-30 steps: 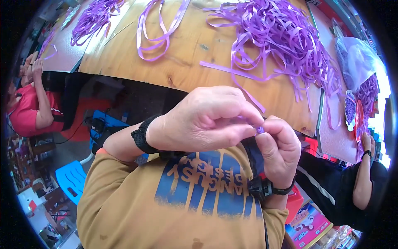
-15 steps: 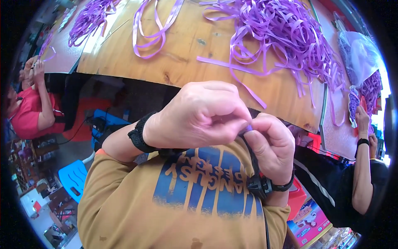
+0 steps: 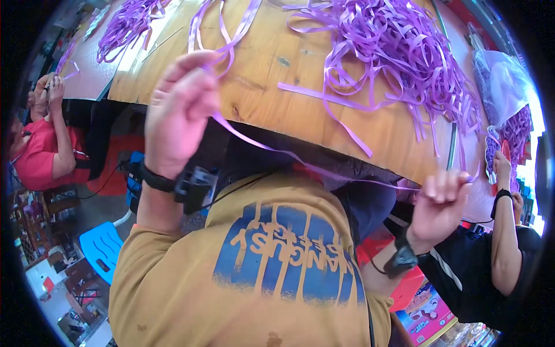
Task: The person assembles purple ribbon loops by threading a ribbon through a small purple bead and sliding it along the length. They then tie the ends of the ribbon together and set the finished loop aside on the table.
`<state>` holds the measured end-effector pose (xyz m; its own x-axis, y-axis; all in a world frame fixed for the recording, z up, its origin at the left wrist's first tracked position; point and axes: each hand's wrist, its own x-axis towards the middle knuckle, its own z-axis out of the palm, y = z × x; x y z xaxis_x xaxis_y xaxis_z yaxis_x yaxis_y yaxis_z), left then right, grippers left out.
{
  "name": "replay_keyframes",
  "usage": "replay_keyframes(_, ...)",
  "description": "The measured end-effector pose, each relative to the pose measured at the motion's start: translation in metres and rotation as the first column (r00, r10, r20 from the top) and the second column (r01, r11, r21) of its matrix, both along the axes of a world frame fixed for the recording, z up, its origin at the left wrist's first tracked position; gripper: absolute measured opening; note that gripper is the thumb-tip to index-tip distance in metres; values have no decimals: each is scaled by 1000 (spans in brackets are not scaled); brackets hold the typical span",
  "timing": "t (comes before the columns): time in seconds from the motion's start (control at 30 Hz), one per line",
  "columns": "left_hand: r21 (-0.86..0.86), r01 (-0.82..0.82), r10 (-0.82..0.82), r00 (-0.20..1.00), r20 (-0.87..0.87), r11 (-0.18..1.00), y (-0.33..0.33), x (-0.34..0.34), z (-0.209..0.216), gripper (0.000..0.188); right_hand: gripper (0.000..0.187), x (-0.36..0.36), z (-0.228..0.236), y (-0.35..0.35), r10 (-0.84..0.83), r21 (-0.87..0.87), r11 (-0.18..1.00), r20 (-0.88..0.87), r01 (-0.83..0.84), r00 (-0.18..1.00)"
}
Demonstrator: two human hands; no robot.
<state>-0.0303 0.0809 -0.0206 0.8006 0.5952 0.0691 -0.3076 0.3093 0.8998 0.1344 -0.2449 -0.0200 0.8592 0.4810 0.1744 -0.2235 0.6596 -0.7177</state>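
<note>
My left hand (image 3: 179, 113) is raised over the near edge of the wooden table (image 3: 272, 98), fingers pinched on one end of a thin purple ribbon strip (image 3: 277, 151). The strip runs taut down to the right, across my yellow shirt, to my right hand (image 3: 440, 199), which pinches its other end below the table edge. A black band with a small device sits on each wrist. On the table behind lie a large tangled heap of purple ribbons (image 3: 393, 52) and a looped strip (image 3: 222, 29).
A person in red (image 3: 40, 150) works with ribbon at the left. Another person in black (image 3: 509, 231) stands at the right beside a clear bag (image 3: 503, 81) of purple pieces. A second ribbon pile (image 3: 124, 23) lies far left. A blue stool (image 3: 104, 246) stands below.
My hands were together in front of my chest, working on the ribbon. They have pulled apart, left hand up, right hand out to the right, stretching the strip taut.
</note>
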Motion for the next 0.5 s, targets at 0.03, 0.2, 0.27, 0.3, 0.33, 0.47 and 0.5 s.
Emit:
replay_keyframes(0.03, -34, -18, 20, 998, 55, 999, 17, -10, -2, 24, 11, 13, -5, -15, -42, 143, 988, -97, 56, 994)
replay_keyframes(0.2, -349, 89, 42, 936, 349, 933, 77, -49, -4, 27, 6, 62, -37, -73, -215, 413, 811, -450, 415, 867)
replay_keyframes(0.27, -397, 179, -2, 913, 407, 900, 83, -47, -2, 26, 5, 67, -46, -78, -97, 480, 815, -439, 324, 893)
replay_keyframes(0.3, -378, 238, -22, 869, 494, 894, 84, -45, 2, 25, 6, 66, -47, -78, 27, 539, 810, -425, 229, 905)
replay_keyframes(0.33, -354, 296, -42, 816, 577, 887, 84, -44, 6, 24, 6, 65, -45, -79, 24, 538, 811, -424, 231, 905)
replay_keyframes(0.47, -310, 329, -59, 765, 641, 892, 80, -46, 19, 23, 8, 58, -30, -75, -13, 532, 827, -306, 182, 952)
replay_keyframes(0.5, -310, 332, -61, 764, 642, 891, 78, -45, 20, 23, 8, 54, -26, -75, -26, 522, 837, -264, 165, 964)
